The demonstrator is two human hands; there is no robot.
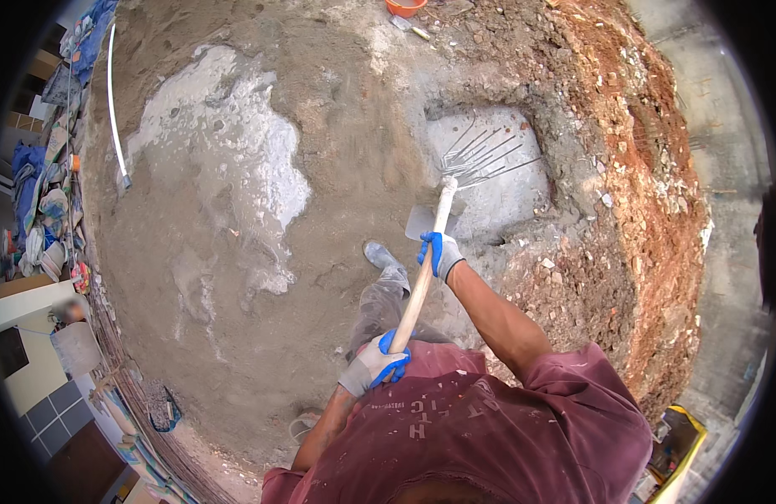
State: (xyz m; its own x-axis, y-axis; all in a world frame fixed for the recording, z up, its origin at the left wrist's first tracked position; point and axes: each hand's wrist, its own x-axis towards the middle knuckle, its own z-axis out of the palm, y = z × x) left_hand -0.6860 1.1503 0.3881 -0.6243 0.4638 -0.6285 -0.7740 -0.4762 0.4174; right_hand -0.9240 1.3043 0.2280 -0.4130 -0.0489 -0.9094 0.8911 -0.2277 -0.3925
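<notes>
A hoe [427,273] with a long pale wooden handle slants up and away from my waist. My left hand [373,366], in a grey and blue work glove, is closed round the handle's near end. Farther up, my right hand [441,254], gloved the same way, wraps round the handle. The hoe's grey metal blade [419,223] shows just left of the handle near its far end. Beyond lies a squarish pit [510,197] with a grey, smooth bottom. Several steel bars [480,155] fan out in it, next to the hoe's far end.
Wet grey mortar [228,160] spreads over the ground at left. Reddish rubble soil [648,218] banks up at right beside a concrete wall [732,134]. A white pipe [113,101] lies at far left, near piled sacks [52,206]. An orange basin [406,7] sits at the top.
</notes>
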